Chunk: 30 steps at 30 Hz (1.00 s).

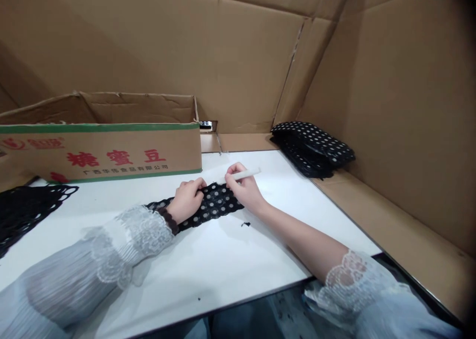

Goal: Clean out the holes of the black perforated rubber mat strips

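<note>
A black fabric strip with pale dots [216,200] lies flat across the white table. My left hand [187,198] rests on its upper middle part, fingers curled and pressed on the cloth. My right hand [243,186] is closed around a slim white pen-like tool [246,174], whose left end reaches the strip's far edge. The tool's tip is too small to make out. A small black scrap [246,224] lies just below the strip's right end.
An open cardboard box with red lettering [122,155] stands at the back left. Black netted fabric [28,212] lies at the left edge. Folded dotted black fabric [314,145] is piled at the back right. Cardboard walls [405,106] enclose the white table [174,279].
</note>
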{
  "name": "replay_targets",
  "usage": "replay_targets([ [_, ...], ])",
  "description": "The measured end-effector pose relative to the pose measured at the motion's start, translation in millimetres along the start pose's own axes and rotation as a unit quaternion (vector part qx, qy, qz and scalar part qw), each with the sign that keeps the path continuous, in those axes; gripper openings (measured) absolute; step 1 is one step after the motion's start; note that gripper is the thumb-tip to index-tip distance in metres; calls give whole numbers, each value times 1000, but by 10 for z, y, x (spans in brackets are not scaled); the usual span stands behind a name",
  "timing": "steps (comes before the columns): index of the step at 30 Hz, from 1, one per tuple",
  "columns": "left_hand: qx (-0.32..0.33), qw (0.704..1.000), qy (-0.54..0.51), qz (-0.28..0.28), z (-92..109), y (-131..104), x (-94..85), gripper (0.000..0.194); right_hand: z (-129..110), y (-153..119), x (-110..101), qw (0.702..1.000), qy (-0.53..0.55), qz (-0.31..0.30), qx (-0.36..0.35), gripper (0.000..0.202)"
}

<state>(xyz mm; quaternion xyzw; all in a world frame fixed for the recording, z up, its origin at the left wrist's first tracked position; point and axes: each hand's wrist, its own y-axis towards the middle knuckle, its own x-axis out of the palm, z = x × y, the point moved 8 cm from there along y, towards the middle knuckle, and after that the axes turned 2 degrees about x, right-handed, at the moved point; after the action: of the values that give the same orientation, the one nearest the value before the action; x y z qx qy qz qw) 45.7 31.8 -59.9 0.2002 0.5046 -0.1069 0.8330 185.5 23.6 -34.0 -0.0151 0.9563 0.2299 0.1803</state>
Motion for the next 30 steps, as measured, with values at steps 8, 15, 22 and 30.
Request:
replay_targets([
  [8,-54,967,-246,-31,-70,36,24,11,-141,-57,132,994,-56,-68,-72,12],
  [15,-38,950,-304,-66,-45,12,60,14,-164,-13,134,987,-80,-86,-110,14],
  [22,-26,949,-306,-77,-30,41,103,18,-228,-39,194,960,-188,-101,-180,13],
  [30,-28,946,-311,-84,-45,42,95,16,-137,-27,180,965,-202,-82,-149,19],
])
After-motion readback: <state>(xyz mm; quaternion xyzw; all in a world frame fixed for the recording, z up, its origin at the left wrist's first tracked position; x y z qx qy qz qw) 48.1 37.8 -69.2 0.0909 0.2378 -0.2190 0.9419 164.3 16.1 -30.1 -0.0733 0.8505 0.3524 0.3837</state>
